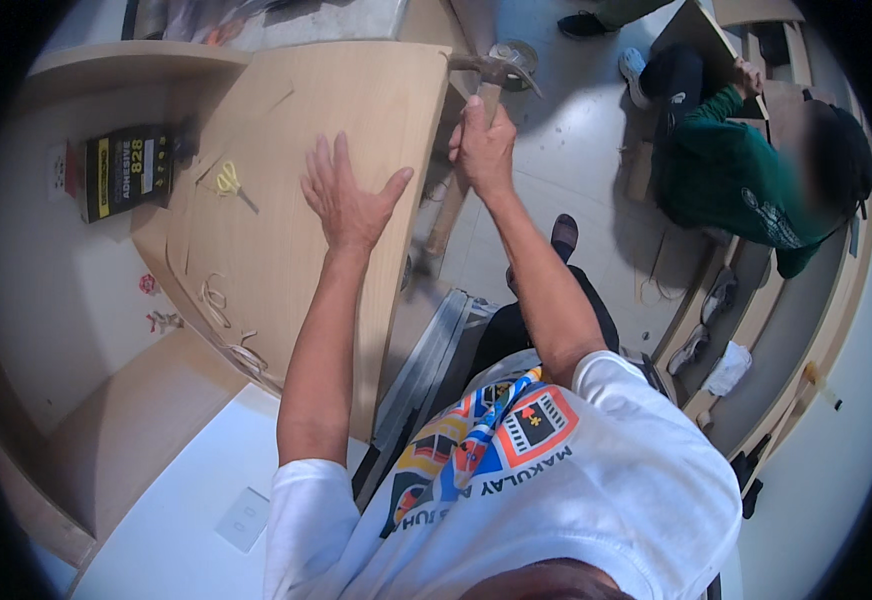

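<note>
My left hand (348,203) rests on a pale wood-grain panel (361,95), its fingers spread and the thumb pointing toward the panel's right edge. My right hand (486,148) is wrapped around the wooden handle of a claw hammer (494,70), close under the metal head. The head sits at the panel's far right corner; whether it touches the edge I cannot tell. Below my fist, the rest of the handle slants down over the floor. On the panel, left of my left hand, lies a pair of yellow-handled scissors (228,182).
A black and yellow box (128,172) stands left of the panel. Curled thin strips (214,300) lie along its left edge. A tin (516,58) is on the floor beyond the hammer. At right, a person in a green top (726,165) holds a board (706,45) beside wooden framing (746,340).
</note>
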Tool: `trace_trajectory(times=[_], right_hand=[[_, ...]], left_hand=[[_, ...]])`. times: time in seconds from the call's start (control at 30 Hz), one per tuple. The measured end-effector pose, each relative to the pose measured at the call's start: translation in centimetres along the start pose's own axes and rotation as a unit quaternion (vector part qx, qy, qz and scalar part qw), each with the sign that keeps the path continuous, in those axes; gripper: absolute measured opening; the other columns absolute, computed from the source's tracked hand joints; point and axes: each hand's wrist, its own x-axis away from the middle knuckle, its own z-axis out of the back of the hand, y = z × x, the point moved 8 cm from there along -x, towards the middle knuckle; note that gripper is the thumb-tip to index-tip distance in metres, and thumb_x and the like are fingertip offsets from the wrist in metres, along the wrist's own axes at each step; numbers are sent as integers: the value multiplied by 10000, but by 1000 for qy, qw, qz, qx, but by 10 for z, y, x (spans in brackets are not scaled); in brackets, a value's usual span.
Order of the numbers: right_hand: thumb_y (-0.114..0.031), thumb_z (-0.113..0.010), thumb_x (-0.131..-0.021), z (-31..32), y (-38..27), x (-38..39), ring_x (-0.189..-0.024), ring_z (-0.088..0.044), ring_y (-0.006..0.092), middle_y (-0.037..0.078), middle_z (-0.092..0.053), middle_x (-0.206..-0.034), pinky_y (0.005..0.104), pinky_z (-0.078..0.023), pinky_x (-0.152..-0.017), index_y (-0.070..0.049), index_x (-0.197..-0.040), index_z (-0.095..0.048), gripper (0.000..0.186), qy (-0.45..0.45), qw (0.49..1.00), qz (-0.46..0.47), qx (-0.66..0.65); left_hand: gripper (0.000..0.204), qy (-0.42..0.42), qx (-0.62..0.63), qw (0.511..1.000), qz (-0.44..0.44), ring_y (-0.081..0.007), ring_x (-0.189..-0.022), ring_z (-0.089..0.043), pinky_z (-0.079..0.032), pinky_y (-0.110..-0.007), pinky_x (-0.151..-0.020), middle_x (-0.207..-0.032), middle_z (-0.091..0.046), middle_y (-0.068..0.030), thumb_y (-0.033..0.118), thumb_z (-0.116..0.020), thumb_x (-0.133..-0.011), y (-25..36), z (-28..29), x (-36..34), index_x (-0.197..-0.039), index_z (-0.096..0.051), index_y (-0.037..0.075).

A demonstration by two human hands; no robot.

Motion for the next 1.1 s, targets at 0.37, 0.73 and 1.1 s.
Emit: trace_trajectory(times=[0.37, 0.73, 1.1], right_hand=[[-438, -494, -1091, 7, 18, 41, -486, -538, 124, 55, -567, -635, 265, -448, -469, -29, -982, -524, 425, 64, 997, -22, -49], [-417, -512, -1085, -1, 42, 105, -538, -552, 113, 29, -564, -665, 277, -470, -500, -46, -1005, -512, 380, -26, 996, -79, -13], [-340, -513, -1087, 7, 63, 141, -632, -636, 212, 94, -620, -743, 411, -516, -614, -7, -1044, -562, 339, -91, 991, -66, 73]], left_hand=[[1106, -2, 2, 1000, -10, -456, -1531, -196, -126, -641, -1218, -1622, -287, -264, 682, -767, -770, 2, 2, 2, -1571, -341, 50], [1052, 8, -16, 1000, -14, -420, -1533, -216, -123, -574, -1241, -1626, -309, -250, 685, -717, -823, 2, 4, 4, -1570, -357, 37], [900, 14, 14, 1000, 13, -396, -1550, -210, -115, -586, -1254, -1645, -300, -221, 575, -692, -893, -4, 3, 2, -1557, -388, 50]])
